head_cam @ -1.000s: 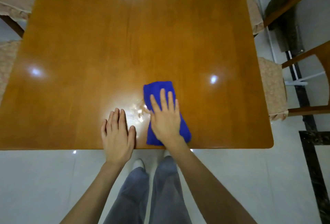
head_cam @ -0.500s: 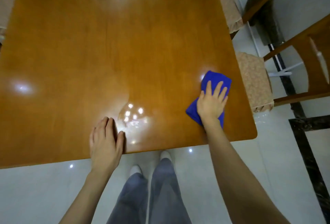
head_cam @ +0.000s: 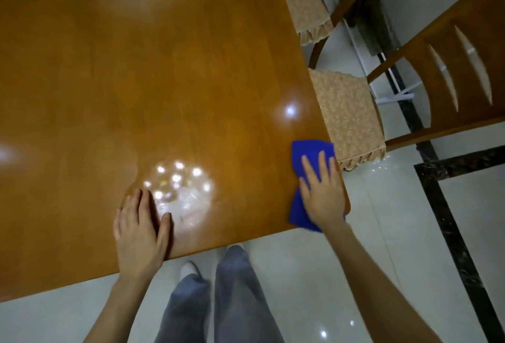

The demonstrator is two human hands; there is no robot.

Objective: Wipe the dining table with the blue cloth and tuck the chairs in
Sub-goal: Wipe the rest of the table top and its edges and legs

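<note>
From the head view, the glossy brown worktop (head_cam: 164, 82) fills most of the picture. The blue cloth (head_cam: 311, 151) lies on its near right corner, reaching the right edge and hanging a little past the near edge. The right hand (head_cam: 323, 197) presses down on the cloth, its grip spread flat with straight fingers, pinching nothing. The left hand (head_cam: 139, 233) rests palm-down on the bare worktop by the near edge, its grip also flat, fingers together, well apart from the cloth. Along the right edge stand the near chair (head_cam: 347, 121) and the far chair (head_cam: 308, 9), cushioned seats mostly out from under the worktop. Grey trouser legs (head_cam: 235, 301) stand on the pale tiled floor (head_cam: 314, 266).
</note>
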